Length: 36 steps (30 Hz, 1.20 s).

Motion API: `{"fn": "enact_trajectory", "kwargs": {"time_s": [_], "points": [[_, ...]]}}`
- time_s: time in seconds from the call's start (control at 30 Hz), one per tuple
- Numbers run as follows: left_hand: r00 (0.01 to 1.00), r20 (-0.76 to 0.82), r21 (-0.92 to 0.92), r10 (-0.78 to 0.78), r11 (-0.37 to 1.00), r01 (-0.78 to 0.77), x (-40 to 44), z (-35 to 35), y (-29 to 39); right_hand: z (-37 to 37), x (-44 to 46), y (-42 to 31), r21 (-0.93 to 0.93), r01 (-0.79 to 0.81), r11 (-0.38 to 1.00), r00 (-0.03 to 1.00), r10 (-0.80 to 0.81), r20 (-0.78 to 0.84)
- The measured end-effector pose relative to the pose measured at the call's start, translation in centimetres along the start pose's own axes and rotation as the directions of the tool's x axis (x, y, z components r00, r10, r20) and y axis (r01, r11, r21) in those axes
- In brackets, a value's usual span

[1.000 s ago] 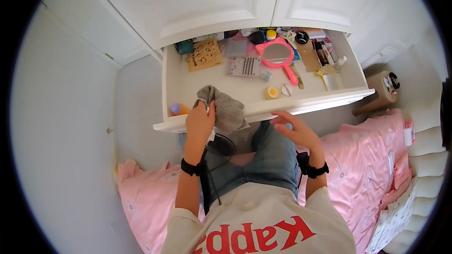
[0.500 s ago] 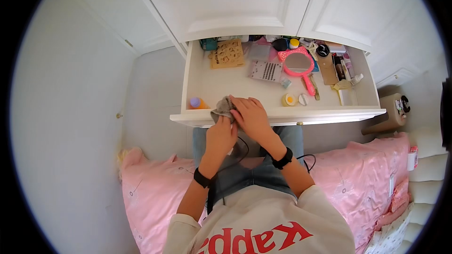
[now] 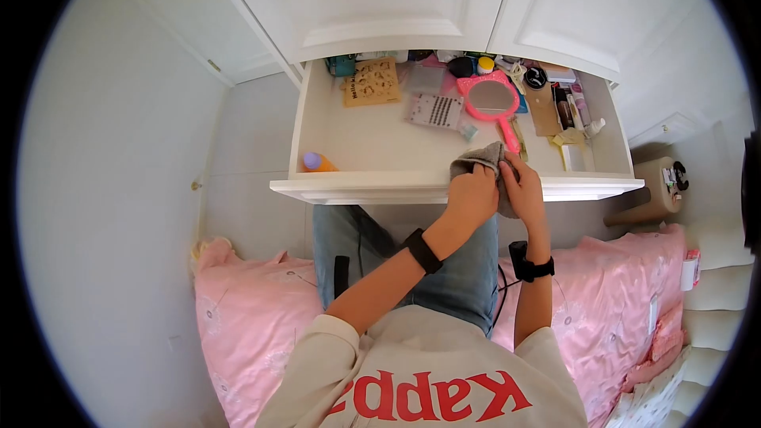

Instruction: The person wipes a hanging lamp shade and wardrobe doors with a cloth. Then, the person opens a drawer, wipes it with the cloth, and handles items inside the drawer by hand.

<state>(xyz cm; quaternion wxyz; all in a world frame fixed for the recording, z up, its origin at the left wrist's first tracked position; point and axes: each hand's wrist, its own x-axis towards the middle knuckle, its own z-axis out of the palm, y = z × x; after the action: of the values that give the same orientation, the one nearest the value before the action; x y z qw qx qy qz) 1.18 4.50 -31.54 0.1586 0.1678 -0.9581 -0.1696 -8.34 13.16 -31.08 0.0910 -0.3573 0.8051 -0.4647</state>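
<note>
A grey cloth (image 3: 480, 157) is bunched up over the front edge of the open white drawer (image 3: 365, 185). My left hand (image 3: 473, 196) is closed on its near side, and my right hand (image 3: 524, 192) grips its right part. Just beyond the cloth lies a pink hand mirror (image 3: 491, 100), its handle pointing toward my hands. A clear packet with dark dots (image 3: 436, 111) rests farther back. At the drawer's left front corner, an orange bottle with a purple cap (image 3: 319, 162) lies on its side. The cloth and hands hide part of the drawer floor.
A tan printed paper pouch (image 3: 372, 82) lies at the back left. Tubes and bottles (image 3: 572, 107) crowd the right side, near a small clear spray bottle (image 3: 594, 128). White cabinet doors (image 3: 380, 0) rise behind. Pink bedding (image 3: 602, 285) is under me, and a beige bin (image 3: 654, 190) stands right.
Both hands and the grey cloth have moved right along the drawer front. They now cover the spot where a small yellow round container and a white round item showed.
</note>
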Motion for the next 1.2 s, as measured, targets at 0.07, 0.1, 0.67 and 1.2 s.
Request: {"fn": "enact_trajectory", "kwargs": {"time_s": [0.07, 0.1, 0.67, 1.2], "points": [[0.999, 0.019, -0.037, -0.037, 0.999, 0.038, 0.2, 0.0, 0.2, 0.1, -0.1, 0.1, -0.032, -0.014, 0.999, 1.000, 0.013, -0.021], [0.999, 0.010, -0.068, -0.046, 0.997, 0.047, 0.2, -0.1, -0.1, 0.3, 0.1, -0.1, -0.070, -0.004, 0.998, 0.999, 0.002, -0.035], [0.948, -0.026, -0.325, -0.318, 0.899, 0.293, -8.1, -9.3, -13.0, 14.2, 1.6, -10.8, -0.184, 0.289, 0.940, 0.937, -0.238, 0.257], [0.639, -0.470, -0.393, -0.609, 0.792, 0.467, -14.9, -19.2, -25.0, 15.7, 2.3, -12.1, 0.047, 0.081, 0.996, 0.909, -0.093, 0.406]]}}
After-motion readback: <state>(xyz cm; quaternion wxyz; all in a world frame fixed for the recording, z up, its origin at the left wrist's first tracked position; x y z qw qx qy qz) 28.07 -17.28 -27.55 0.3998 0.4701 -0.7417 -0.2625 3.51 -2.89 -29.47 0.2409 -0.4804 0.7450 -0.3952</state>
